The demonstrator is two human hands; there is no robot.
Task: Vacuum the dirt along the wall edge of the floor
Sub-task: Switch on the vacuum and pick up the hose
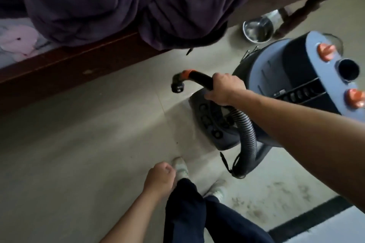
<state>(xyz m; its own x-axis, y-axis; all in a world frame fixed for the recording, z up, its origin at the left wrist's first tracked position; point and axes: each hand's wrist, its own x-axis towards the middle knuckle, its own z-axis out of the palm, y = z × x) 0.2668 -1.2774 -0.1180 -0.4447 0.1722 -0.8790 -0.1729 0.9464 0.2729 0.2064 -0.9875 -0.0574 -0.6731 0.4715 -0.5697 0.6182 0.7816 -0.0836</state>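
Hose grip (199,77): a rigid, curved black plastic tube with an orange collar at the bend. The right hand (224,89) wraps around it just behind the curve. That looks like the best hold, since the stiff section steers the mouth.
Mouth of the tube (177,87): short, round and black, with no floor head visible. It is held above the tiles, well apart from the dirt.
Ribbed hose (247,134): grey-black, corrugated and flexible. It loops down from the grip and back towards the machine. It will likely bend freely but tug back when stretched.
Canister vacuum (292,77): a bulky drum of smooth grey-blue and black plastic with two glossy orange knobs (325,51). It stands on the floor just beside the right forearm. It looks heavy, so it is probably better dragged by the hose than lifted.
Dirt (276,193): dull grey-brown smears and crumbs on the pale tile next to a dark strip (308,221), probably the foot of the wall. It seems dry, light and loose.
Left hand (160,179): hangs by the dark trouser leg with its fingers loosely curled, holding nothing.
Floor (79,144): matte beige tiles, hard and flat.
Around: a soft, rumpled purple blanket (98,2) hangs over a polished dark wooden bed frame (69,65). A shiny steel bowl (257,30) sits beyond the canister.
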